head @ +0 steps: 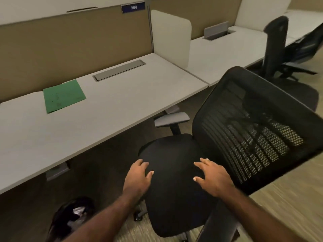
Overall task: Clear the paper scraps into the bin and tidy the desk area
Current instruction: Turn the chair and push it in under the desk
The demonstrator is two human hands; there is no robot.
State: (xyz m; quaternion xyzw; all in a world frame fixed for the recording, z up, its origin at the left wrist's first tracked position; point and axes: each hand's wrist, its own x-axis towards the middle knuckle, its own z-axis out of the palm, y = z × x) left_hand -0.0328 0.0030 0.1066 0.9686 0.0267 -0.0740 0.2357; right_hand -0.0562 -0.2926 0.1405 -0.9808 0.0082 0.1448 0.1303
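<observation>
Both hands, left (138, 173) and right (212, 175), hover open-fingered over a black office chair's seat (167, 154) beside the bench (122, 102), a green folder (63, 96) on top.

"304" in white on a blue plate (133, 7) atop the partition (75, 39).

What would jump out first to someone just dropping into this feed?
The black office chair fills the foreground, turned side-on to the desk, with the left hand and right hand spread open over its seat. Next comes the green folder, lying flat on the desk's far left. A lined bin holding crumpled paper sits on the floor below.
</observation>
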